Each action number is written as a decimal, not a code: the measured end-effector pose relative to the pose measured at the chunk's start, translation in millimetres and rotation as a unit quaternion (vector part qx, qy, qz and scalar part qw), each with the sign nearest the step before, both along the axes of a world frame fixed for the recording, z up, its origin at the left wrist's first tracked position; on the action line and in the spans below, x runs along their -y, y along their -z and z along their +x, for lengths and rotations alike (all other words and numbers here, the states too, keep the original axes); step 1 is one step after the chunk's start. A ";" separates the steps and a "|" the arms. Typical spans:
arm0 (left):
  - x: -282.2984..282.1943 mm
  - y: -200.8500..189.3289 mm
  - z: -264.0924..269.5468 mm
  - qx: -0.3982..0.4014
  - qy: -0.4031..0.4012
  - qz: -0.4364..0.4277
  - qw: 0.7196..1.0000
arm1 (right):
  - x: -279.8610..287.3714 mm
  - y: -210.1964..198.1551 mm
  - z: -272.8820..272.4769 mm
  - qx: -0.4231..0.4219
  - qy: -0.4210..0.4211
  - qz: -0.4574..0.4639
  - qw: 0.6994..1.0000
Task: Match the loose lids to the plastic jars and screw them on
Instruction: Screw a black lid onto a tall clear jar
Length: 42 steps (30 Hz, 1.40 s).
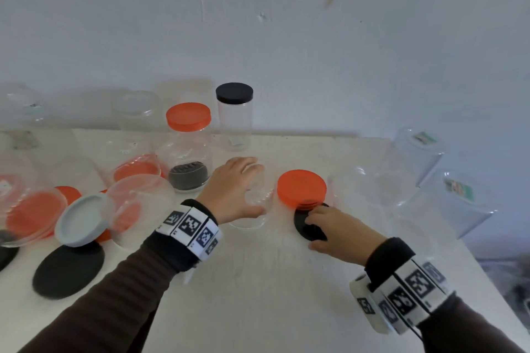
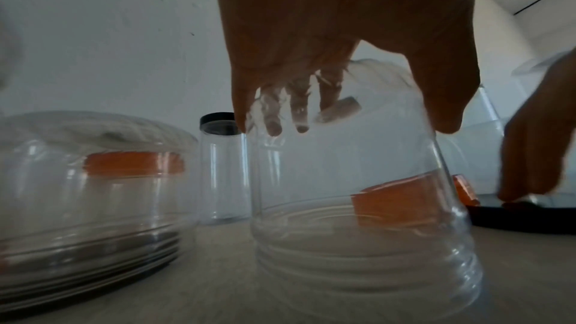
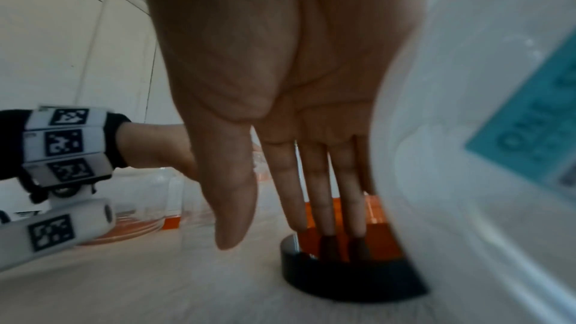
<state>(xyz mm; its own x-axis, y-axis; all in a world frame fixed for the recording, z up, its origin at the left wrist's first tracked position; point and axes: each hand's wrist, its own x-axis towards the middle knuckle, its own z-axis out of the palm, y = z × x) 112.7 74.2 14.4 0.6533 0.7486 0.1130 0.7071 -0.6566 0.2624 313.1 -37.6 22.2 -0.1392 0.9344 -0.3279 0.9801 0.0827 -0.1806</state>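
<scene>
L hand (image 1: 229,189) grips clear jar (image 1: 256,203) from above, fingers and thumb curled round its upturned base; jar stands mouth-down on table (image 1: 258,281).

R hand (image 1: 335,231) rests straight fingers (image 3: 318,206) inside upturned black lid (image 1: 308,226); thumb off rim, nothing clasped.

Orange lid (image 1: 301,188) tilted just beyond R fingertips, touching black lid's far edge.

Right of R hand: two overturned clear tubs w/ teal labels (image 1: 456,188) (text too blurred to read).

Beyond L hand: capped jars, orange top (image 1: 188,116) and black top (image 1: 234,92).
</scene>
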 end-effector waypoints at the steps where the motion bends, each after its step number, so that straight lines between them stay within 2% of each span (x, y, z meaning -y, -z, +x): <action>1: -1.2 -0.3 -3.6 0.001 -0.008 0.000 1.000 | 1.3 0.5 -1.2 0.010 -0.012 -0.010 1.000; 9: -6.7 1.1 -18.9 0.004 -0.053 0.009 0.999 | 18.2 0.0 -9.2 -0.007 -0.085 -0.019 0.996; 13: -5.0 0.1 -17.4 -0.025 -0.057 0.005 0.998 | 23.7 0.1 -8.7 -0.040 -0.101 -0.003 0.994; 15: -0.6 -3.1 -14.8 -0.051 -0.051 0.010 0.997 | 24.8 -4.2 -1.6 -0.082 -0.074 0.041 0.993; 17: 8.4 -8.5 -9.5 -0.032 -0.025 0.026 0.999 | 24.0 -11.9 10.5 -0.100 -0.009 0.121 0.988; 19: 22.7 -14.7 -0.5 0.027 0.029 0.048 0.998 | 20.8 -18.9 23.2 -0.077 0.064 0.188 0.977; 22: 43.1 -15.3 18.5 0.083 0.123 0.031 0.988 | 14.5 -18.7 34.6 -0.018 0.159 0.173 0.972; 26: 54.8 -2.2 47.4 0.007 0.196 -0.029 0.980 | 13.7 -7.6 35.9 -0.002 0.209 0.102 0.973; 34: 51.4 12.2 73.3 -0.155 0.219 -0.075 0.960 | 12.6 -2.7 30.1 0.006 0.276 0.073 0.958; 37: 50.7 15.7 75.9 -0.186 0.215 -0.058 0.957 | 11.8 -2.1 29.6 -0.009 0.286 0.078 0.955; 42: 49.4 18.8 76.1 -0.191 0.206 -0.051 0.958 | 15.5 -2.3 31.1 -0.063 0.271 0.113 0.954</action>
<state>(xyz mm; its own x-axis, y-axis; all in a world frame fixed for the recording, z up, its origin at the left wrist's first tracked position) 188.8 24.8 -4.4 0.8750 0.4121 -0.2541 0.4502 -0.8856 0.1142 344.3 -53.1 24.4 0.3590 0.9253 -0.1225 0.8620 -0.3790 -0.3367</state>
